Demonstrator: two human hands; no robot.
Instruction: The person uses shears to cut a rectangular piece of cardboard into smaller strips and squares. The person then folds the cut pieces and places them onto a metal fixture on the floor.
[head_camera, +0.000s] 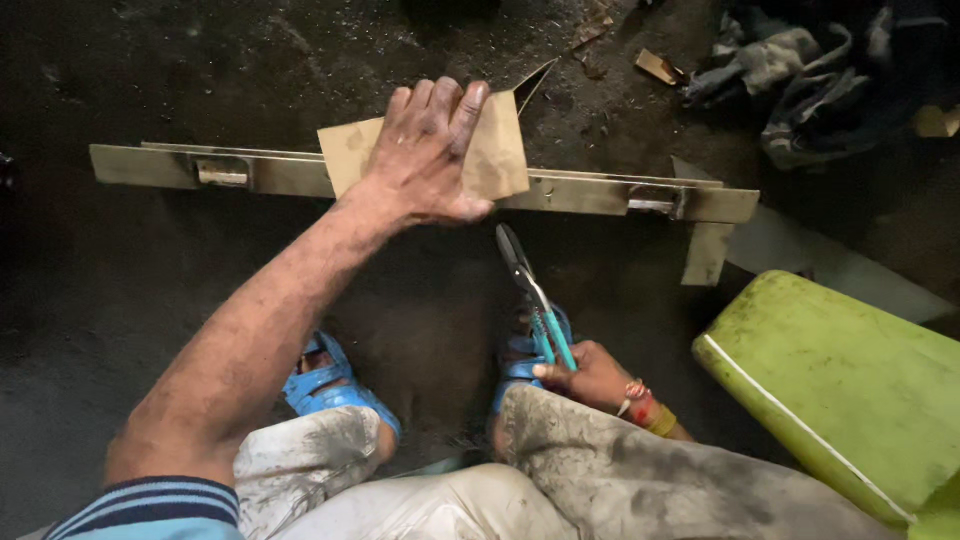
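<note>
Partly hidden, the long metal strip (420, 185) lies across the dark floor (120, 290); its middle section is covered by a tan sheet piece (500, 155) and by the left hand (425, 155). The far side of the strip is hard to make out against the black ground. Beyond the strip's right end, a heap of grey rags (790, 70) merges into shadow and is cut off by the frame edge.

The left hand is spread flat, palm down, fingers together and extended, pressing the tan sheet piece onto the strip. It does not curl around either item.

The right hand (590, 375) is on the near side of the strip, resting on the right knee. It is closed around the teal handles of the tin snips (535, 300). The snip blades point toward the strip; the blade tips stop just short of its near edge. The blades appear nearly shut, but the exact gap cannot be told.

Blue sandals (325, 385) sit on the near side of the strip. A green container (850, 380) lies near the strip's right end, partly out of frame.
</note>
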